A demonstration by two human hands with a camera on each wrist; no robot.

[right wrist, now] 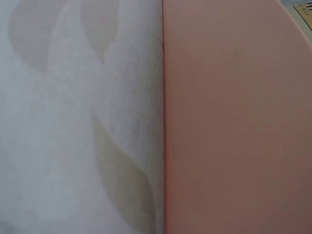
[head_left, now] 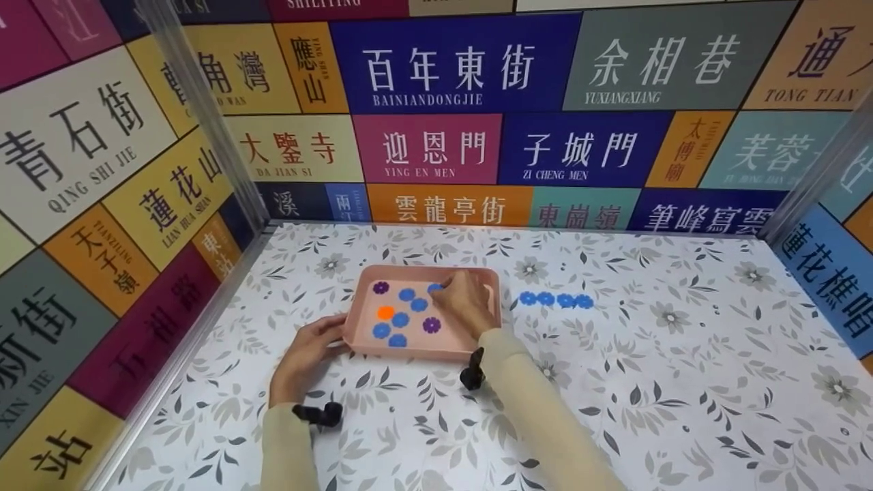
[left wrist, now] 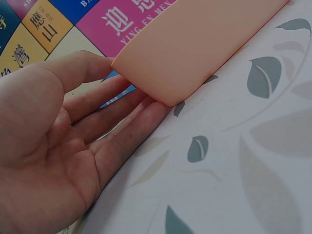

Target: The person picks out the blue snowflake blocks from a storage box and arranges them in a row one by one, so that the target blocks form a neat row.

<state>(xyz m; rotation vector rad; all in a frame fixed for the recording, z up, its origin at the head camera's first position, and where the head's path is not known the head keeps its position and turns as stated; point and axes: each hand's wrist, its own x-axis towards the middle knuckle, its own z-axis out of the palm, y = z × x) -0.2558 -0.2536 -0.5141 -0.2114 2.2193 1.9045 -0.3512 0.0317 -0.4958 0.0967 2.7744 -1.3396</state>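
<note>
A shallow pink tray (head_left: 409, 351) stands on the table, holding several blue flower-shaped discs (head_left: 400, 319), two purple ones (head_left: 432, 325) and an orange one (head_left: 386, 313). My left hand (head_left: 308, 353) touches the tray's left end. Seen from the left wrist, its thumb and relaxed fingers (left wrist: 131, 131) meet the outer wall near a corner. My right hand (head_left: 467, 303) reaches over the tray, thumb and fingertips pinching a blue disc (head_left: 434, 289) that they partly cover. Only the tray's outer wall (right wrist: 234, 122) and the tablecloth fill the right wrist view; the hand is out of it.
Right of the tray, several blue discs (head_left: 556, 300) lie in a row on the floral tablecloth (head_left: 648, 382). Panels with coloured street-name signs (head_left: 450, 75) enclose the table at the back and both sides. Black wrist cameras (head_left: 331, 413) sit on both sleeves.
</note>
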